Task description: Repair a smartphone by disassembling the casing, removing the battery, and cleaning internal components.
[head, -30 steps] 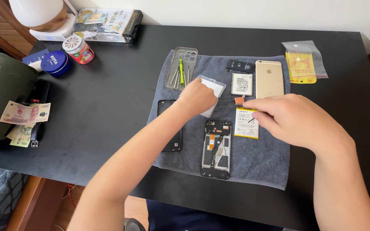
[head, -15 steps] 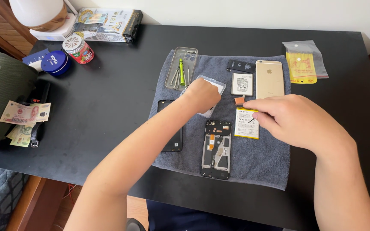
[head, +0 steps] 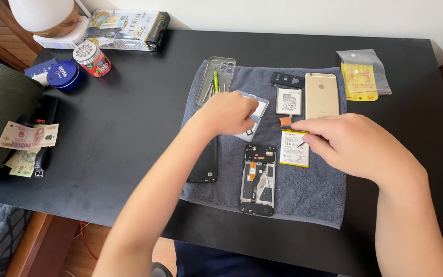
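A black table point(head: 129, 113) fills most of the frame. A grey towel point(head: 314, 200) lies in the middle. At the top of the towel sits a clear tray point(head: 207, 84) with a green tool point(head: 215, 80) in it. At the upper right of the towel lies a gold phone point(head: 322, 95), with a small black part point(head: 287, 80) to its left. At the lower left edge of the towel is a black phone point(head: 204, 164). A plastic bag point(head: 363, 77) with a yellow card is at the upper right. At the upper left are a white lamp point(head: 44, 15), a box point(head: 129, 29), a blue tin point(head: 63, 75) and a red jar point(head: 92, 59). Paper money point(head: 24, 138) lies at the far left, maybe on a green bag point(head: 1, 107).
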